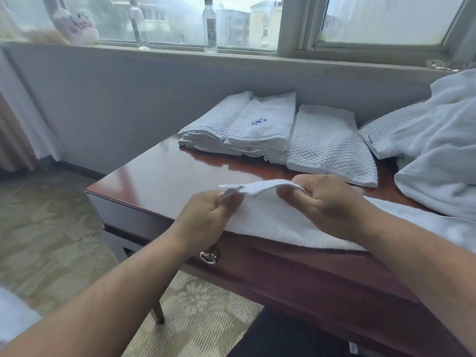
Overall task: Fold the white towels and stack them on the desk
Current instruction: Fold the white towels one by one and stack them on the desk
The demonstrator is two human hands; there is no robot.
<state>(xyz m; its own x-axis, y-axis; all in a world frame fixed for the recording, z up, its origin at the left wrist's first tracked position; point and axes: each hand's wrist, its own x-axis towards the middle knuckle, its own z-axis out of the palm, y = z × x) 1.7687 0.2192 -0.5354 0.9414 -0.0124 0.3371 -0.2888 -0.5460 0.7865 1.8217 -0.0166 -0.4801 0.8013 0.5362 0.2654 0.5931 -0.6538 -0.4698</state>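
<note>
A white towel (273, 217) lies along the front edge of the dark red wooden desk (159, 176). My left hand (206, 215) pinches its left end, and my right hand (324, 199) grips the same lifted edge a little to the right. The edge hangs raised between both hands. Behind, three folded white towels lie side by side: a waffle one (219, 119), one with a blue emblem (265, 122), and a waffle one (327, 145) nearest.
A heap of unfolded white towels (438, 140) covers the desk's right side. Two water bottles (210, 27) stand on the window sill above the grey wall. A drawer ring handle (208, 257) hangs on the desk front. Patterned carpet lies to the left.
</note>
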